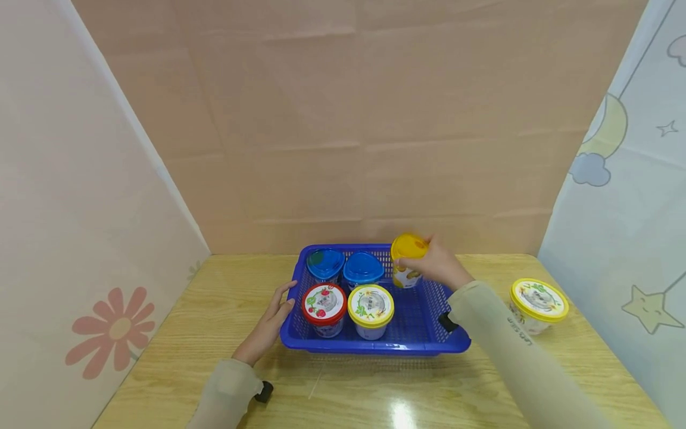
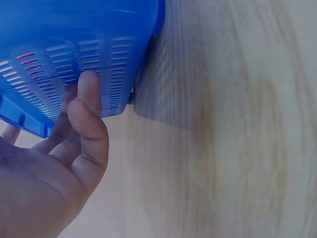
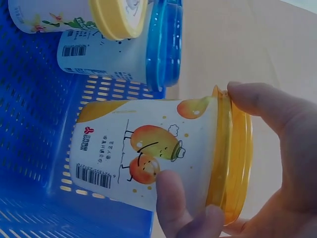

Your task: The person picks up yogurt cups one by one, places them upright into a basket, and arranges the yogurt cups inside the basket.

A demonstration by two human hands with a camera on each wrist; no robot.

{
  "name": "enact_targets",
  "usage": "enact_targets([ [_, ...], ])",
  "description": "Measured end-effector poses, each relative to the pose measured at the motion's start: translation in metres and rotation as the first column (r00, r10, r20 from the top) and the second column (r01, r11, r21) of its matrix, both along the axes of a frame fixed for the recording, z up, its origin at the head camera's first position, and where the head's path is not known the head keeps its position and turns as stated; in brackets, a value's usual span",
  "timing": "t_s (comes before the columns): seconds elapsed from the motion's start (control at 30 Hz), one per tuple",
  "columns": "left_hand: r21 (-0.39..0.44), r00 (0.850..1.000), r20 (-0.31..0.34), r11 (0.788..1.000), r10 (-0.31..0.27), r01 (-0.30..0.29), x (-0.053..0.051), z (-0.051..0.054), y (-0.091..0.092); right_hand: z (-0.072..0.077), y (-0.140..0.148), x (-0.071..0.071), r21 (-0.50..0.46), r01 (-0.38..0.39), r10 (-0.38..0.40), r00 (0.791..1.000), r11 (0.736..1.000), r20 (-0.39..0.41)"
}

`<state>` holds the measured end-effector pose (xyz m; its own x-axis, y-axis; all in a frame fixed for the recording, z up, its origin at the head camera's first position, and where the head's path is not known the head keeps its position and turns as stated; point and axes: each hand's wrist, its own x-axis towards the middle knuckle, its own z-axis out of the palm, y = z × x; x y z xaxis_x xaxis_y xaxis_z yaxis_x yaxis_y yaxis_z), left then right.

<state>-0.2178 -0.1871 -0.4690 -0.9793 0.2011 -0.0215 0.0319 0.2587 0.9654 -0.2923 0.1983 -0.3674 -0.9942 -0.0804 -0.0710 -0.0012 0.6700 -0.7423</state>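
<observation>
My right hand [image 1: 442,265] grips a yogurt cup [image 3: 143,153] with an orange-yellow lid and mango pictures, fingers and thumb around its lid end. The cup is upright at the back right of the blue plastic basket [image 1: 415,347]; whether it touches the basket floor I cannot tell. Inside the basket are two blue-lidded cups [image 1: 326,264] [image 1: 364,267] at the back, a red-rimmed cup [image 1: 324,304] and a yellow-rimmed cup [image 1: 371,307] in front. My left hand [image 2: 59,163] is at the basket's left side, loosely bent fingers against its outer wall below the rim.
Another yellow-rimmed cup [image 1: 539,301] stands on the wooden table [image 1: 198,333] to the right of the basket. A brown-pink backdrop [image 1: 321,149] rises behind the table, with patterned sheets at the left [image 1: 80,208] and right [image 1: 638,226].
</observation>
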Motion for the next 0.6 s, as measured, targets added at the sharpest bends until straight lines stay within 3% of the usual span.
enact_targets([
  [0.3, 0.002, 1.000, 0.006, 1.000, 0.005, -0.005, 0.001, -0.002, -0.001, -0.007, -0.008, 0.001, 0.045, 0.009, -0.012, 0.998, 0.999, 0.060],
  [0.6, 0.008, 1.000, 0.014, 1.000, 0.003, -0.003, 0.001, -0.001, -0.002, -0.014, -0.011, 0.000, 0.187, 0.024, -0.024, 1.000, 0.982, -0.002],
])
